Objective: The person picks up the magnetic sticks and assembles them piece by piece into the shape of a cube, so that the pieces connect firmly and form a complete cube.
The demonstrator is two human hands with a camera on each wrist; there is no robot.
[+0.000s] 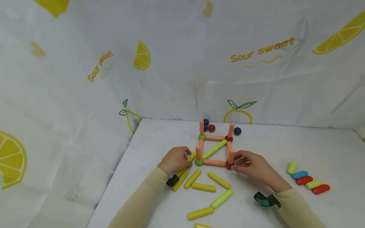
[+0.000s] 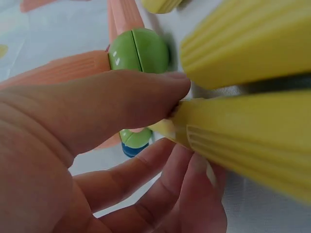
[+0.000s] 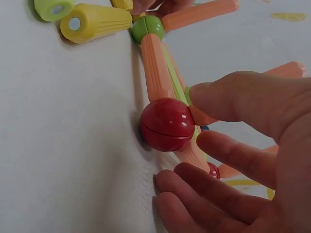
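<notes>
My left hand (image 1: 176, 160) pinches a yellow stick (image 2: 243, 133) between thumb and fingers, close to the front-left green ball (image 1: 199, 161). Another yellow piece (image 1: 192, 155) runs from the fingertips toward that ball; whether it touches is unclear. The orange sticks and balls form a square frame with an upright stick at each corner. Two light-green sticks (image 1: 211, 152) cross it diagonally. At the front-right corner, my right hand (image 1: 252, 164) has its thumb and fingers spread loosely about the red ball (image 3: 167, 124) and upright orange stick (image 1: 231, 156); contact is hard to tell.
Several yellow sticks (image 1: 203, 187) and a light-green one (image 1: 222, 199) lie in front of the frame. Behind it are dark blue balls (image 1: 237, 130) and a red ball (image 1: 211, 128). Short coloured sticks (image 1: 304, 180) lie at right. A printed cloth (image 1: 182, 79) rises behind the table.
</notes>
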